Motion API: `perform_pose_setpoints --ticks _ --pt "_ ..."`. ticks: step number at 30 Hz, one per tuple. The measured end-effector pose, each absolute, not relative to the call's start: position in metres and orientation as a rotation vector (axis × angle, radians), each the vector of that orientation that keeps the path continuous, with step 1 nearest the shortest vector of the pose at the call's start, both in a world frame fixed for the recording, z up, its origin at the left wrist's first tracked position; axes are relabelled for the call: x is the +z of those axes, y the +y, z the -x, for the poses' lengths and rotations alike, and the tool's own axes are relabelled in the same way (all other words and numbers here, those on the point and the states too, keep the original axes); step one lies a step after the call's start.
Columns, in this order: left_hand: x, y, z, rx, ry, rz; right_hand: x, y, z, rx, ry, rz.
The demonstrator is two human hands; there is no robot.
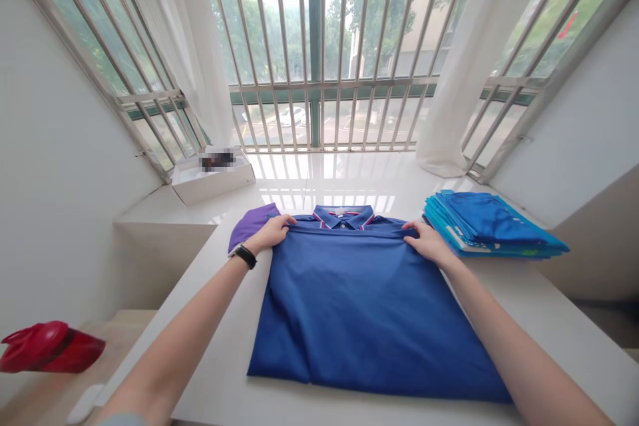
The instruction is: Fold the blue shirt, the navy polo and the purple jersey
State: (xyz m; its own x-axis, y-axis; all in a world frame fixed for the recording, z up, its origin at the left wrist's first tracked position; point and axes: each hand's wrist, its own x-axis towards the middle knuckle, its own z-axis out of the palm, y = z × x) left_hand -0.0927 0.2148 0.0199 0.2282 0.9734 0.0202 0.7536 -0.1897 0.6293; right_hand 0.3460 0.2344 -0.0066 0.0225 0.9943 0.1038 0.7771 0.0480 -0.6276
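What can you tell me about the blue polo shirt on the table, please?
The polo shirt is royal blue, of smooth knit-looking fabric, with a red-and-white striped collar. It lies flat on the white table, collar away from the person, sleeves not showing. The left hand and right hand hold its shoulders.

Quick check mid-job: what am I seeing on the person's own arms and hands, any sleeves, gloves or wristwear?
Both forearms are bare. No gloves on the left hand or the right hand, and no rings can be made out. A black watch-like wristband circles the left wrist. A grey-blue sliver of fabric at the bottom edge may be a short sleeve.
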Motion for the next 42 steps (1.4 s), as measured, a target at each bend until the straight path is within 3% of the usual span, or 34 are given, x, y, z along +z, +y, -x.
perform_pose_setpoints --ticks 5,13,17,21,27,30,33,37,42 --pt "0.026 0.208 0.085 0.559 1.572 -2.062 -0.017 0.243 -0.349 0.485 -1.805 1.825" --pt "0.058 0.217 0.095 0.793 1.300 -1.959 0.025 0.252 -0.373 0.536 -1.930 1.602" --pt "0.037 0.237 0.090 0.894 1.524 -1.980 0.022 0.271 -0.365 0.481 -1.856 1.745" --pt "0.005 0.245 0.080 0.754 1.832 -2.001 -0.007 0.283 -0.347 0.369 -1.772 1.898" --pt "-0.008 0.222 0.072 0.807 1.904 -2.124 -0.026 0.264 -0.333 0.101 -1.772 1.872" --pt "-0.008 0.189 0.057 0.687 1.950 -2.277 -0.025 0.241 -0.322 -0.097 -2.012 1.651" --pt "-0.010 0.147 0.038 0.425 1.808 -2.448 -0.030 0.216 -0.312 -0.091 -2.288 1.444" --pt "-0.012 0.106 0.021 0.189 1.607 -2.488 -0.042 0.189 -0.315 0.009 -2.313 1.533" --pt "-0.010 0.071 0.011 0.178 1.547 -2.476 -0.051 0.155 -0.337 0.006 -2.282 1.609"
